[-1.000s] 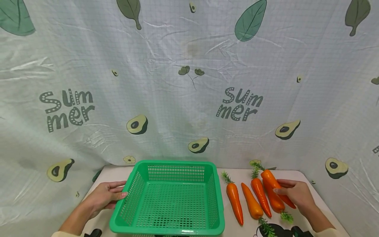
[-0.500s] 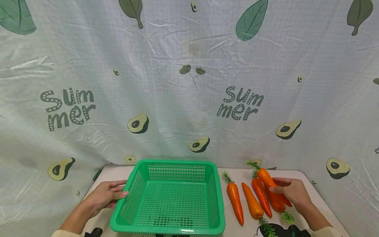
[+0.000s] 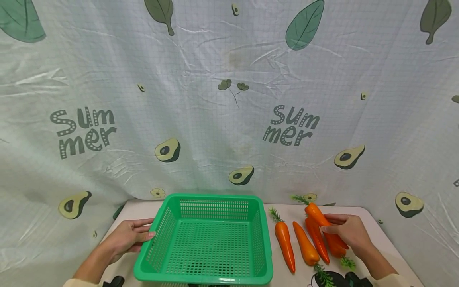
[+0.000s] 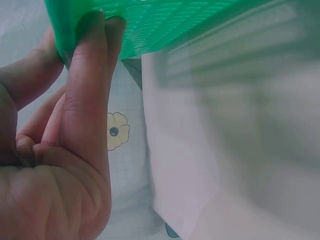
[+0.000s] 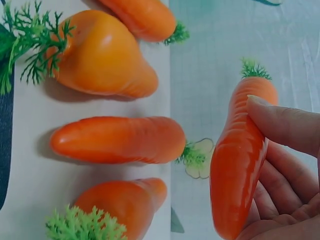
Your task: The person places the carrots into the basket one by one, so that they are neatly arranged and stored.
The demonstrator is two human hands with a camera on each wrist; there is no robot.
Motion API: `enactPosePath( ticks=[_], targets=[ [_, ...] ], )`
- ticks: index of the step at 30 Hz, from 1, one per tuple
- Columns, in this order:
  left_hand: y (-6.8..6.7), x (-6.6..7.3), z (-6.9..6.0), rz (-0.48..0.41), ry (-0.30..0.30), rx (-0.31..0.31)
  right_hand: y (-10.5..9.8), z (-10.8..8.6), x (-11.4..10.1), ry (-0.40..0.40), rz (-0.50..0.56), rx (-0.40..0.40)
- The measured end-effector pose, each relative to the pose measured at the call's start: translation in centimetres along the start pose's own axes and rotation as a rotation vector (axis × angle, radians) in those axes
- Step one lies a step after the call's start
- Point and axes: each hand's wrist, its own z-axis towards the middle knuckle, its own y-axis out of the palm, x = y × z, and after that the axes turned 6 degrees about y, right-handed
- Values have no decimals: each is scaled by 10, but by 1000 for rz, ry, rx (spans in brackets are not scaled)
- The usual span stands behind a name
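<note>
A green plastic basket [image 3: 215,239] with perforated walls stands in the middle of the table, its inside bare. My left hand [image 3: 125,239] pinches its left rim between thumb and fingers; the left wrist view shows fingertips against the mesh underside of the basket [image 4: 165,25]. On the right, my right hand [image 3: 348,231] grips a carrot [image 3: 317,215] with leafy green top, raised above the others. In the right wrist view thumb and fingers close round this carrot [image 5: 240,150]. Under and beside it lie several carrots, among them an orange carrot [image 3: 305,245] and a red-orange carrot [image 3: 284,243].
A pale table [image 3: 358,215] bears everything. Behind it hangs a light printed curtain [image 3: 215,131] with avocados, leaves and lettering. Near the front edge at the right lies a dark printed shape [image 3: 331,279].
My right hand has shifted left with the carrot, which now covers more of the red-orange carrot beneath. The left hand and basket keep their place.
</note>
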Motion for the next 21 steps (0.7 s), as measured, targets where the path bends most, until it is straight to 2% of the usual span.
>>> enactPosePath(
  ticks=[6, 21],
  targets=[
    [-2, -2, -1, -13, 36, -45, 3, -1, -6, -20, -18, -4],
    [-2, -3, -1, -12, 33, -46, 10, -2, -20, -30, -30, -32]
  ],
)
